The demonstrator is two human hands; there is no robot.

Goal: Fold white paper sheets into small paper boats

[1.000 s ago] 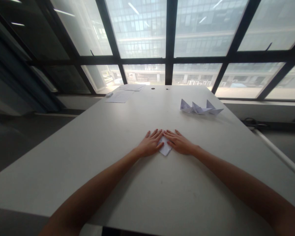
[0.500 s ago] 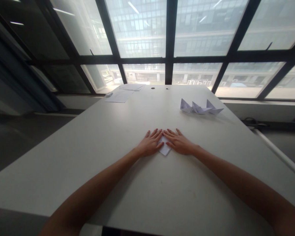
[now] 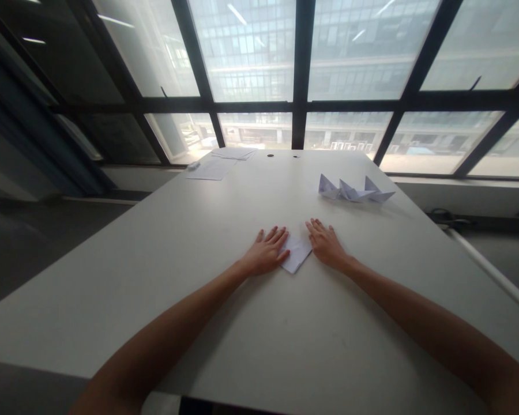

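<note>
We grip nothing: our spread left hand point(image 3: 263, 255) partly covers the folded paper point(image 3: 297, 253), our flat right hand point(image 3: 326, 245) beside it. Beyond it, paper boats point(image 3: 349, 192) stand rightward, sheets point(image 3: 211, 170) leftward.

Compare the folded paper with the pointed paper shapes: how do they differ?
The folded paper lies flat; the pointed paper shapes stand up from the table. The left hand rests on the folded paper, while no hand touches the pointed paper shapes. Both look pale.
</note>
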